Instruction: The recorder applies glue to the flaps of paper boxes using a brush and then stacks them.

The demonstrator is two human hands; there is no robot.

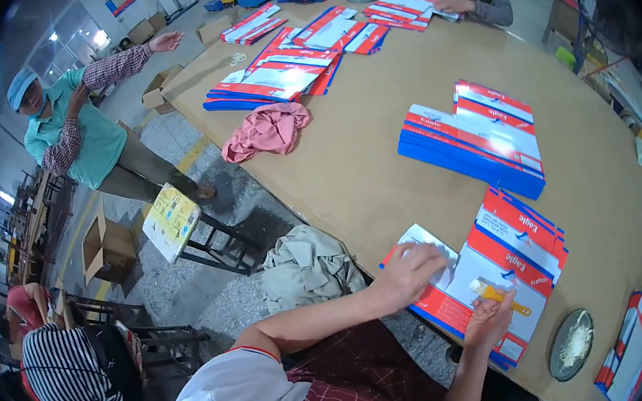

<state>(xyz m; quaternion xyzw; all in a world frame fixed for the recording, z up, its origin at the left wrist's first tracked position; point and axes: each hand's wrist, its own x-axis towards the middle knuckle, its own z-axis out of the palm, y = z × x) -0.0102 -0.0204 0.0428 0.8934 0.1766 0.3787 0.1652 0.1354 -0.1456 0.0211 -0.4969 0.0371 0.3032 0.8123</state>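
Observation:
My right hand (488, 322) is closed around the yellow handle of a small flat brush (503, 298); its pale tip points left over the printed cardboard sheets. My left hand (411, 275) has its fingers bent together on the white flap of a red, white and blue cardboard sheet (436, 310) at the table's near edge. Whether it pinches the flap firmly is partly hidden by the fingers. More overlapping sheets (524, 230) fan out beneath and beyond my right hand. To its right, a shallow dark dish (573, 346) holds a white, flaky paste.
A tall stack of printed sheets (479, 137) stands ahead on the brown table (364, 164). Farther off are more piles (272, 72), a pink cloth (267, 131) and a co-worker's hand (455, 5). Left are a stool (172, 220), a grey-green garment (308, 268) and a standing person (80, 140).

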